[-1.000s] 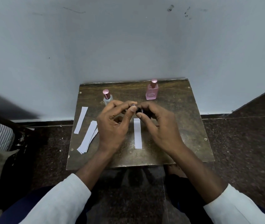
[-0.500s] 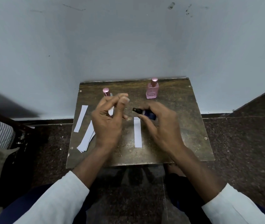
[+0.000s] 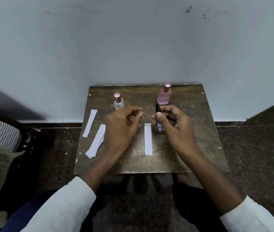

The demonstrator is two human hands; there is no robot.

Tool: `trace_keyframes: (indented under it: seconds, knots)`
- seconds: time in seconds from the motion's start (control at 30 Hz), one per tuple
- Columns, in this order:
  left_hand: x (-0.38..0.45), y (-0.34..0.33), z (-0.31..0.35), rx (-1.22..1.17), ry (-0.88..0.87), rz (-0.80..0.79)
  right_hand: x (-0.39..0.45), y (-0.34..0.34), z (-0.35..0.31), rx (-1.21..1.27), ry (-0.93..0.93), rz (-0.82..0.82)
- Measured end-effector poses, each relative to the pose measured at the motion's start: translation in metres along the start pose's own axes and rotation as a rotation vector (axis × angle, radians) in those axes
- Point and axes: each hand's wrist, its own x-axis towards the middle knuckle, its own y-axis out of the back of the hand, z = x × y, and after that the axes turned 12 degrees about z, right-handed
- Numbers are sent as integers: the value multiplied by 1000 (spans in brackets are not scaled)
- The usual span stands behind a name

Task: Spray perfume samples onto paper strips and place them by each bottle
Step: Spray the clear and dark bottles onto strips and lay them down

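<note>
Sprayer (image 3: 158, 118) upright in right hand (image 3: 173, 124), fingers curled round it, nozzle uncapped. Left hand (image 3: 122, 128) loosely curled, contents unclear. Strip (image 3: 148, 138) flat on table (image 3: 191, 156) between hands. Aim nozzle at strip, one short press

- A small worn wooden table (image 3: 191, 148) stands against the wall.
- A clear bottle (image 3: 118, 103) with a pink cap stands at 11 o'clock on the top.
- A pink bottle (image 3: 164, 96) stands at 1 o'clock.
- One paper strip (image 3: 148, 139) lies near the centre.
- A single strip (image 3: 90, 123) lies at 9 o'clock.
- A stack of strips (image 3: 96, 141) lies just beside it, toward 8 o'clock.
</note>
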Motion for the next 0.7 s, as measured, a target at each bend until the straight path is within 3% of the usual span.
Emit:
trace_keyframes:
  seconds: [0.3, 0.53, 0.7]
  knots:
    - [6, 6, -17, 321, -24, -125, 2, 0, 6, -51, -50, 56]
    - [4, 2, -22, 319, 4, -167, 1, 0, 7, -38, -61, 63]
    - [-1, -2, -13, 314, -241, -154, 2, 1, 6, 70, -141, 33]
